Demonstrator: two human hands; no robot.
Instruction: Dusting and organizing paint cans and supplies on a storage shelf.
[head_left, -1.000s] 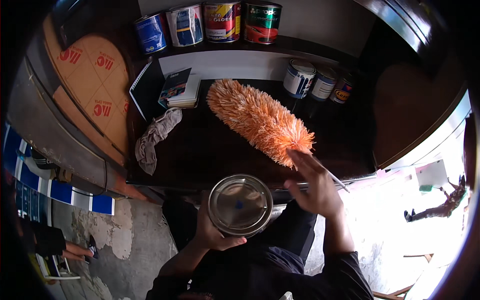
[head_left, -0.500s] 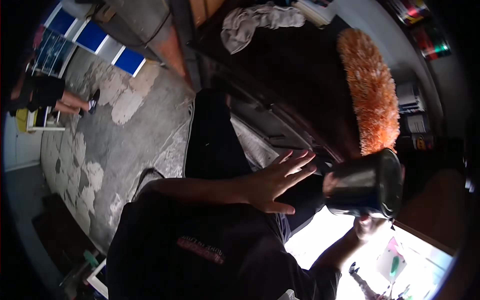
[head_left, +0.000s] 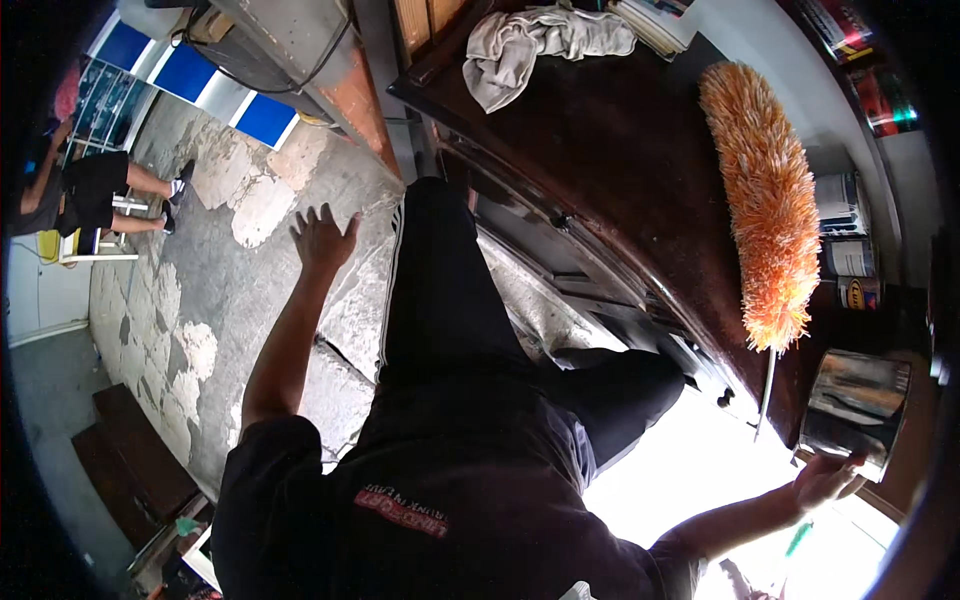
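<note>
Held out to the left over the worn concrete floor, my left hand (head_left: 325, 240) is empty with its fingers spread. At the right, my right hand (head_left: 828, 482) grips the end of a shiny metal can (head_left: 858, 400), which lies at the right end of the dark wooden cabinet top (head_left: 620, 140). Part of my right fingers is hidden against the can. Just beyond the can, an orange fluffy duster (head_left: 762, 200) rests on the cabinet top, its thin handle pointing toward me.
A crumpled grey cloth (head_left: 510, 55) lies at the cabinet's far end. Cans and books (head_left: 845, 225) stand along the right side. Another person (head_left: 95, 190) sits at the far left. Brown boards (head_left: 135, 455) are at the lower left. Bright light fills the lower right.
My left hand has swung from beside the can out to the left. My right hand has carried the can farther right, onto the cabinet's end.
</note>
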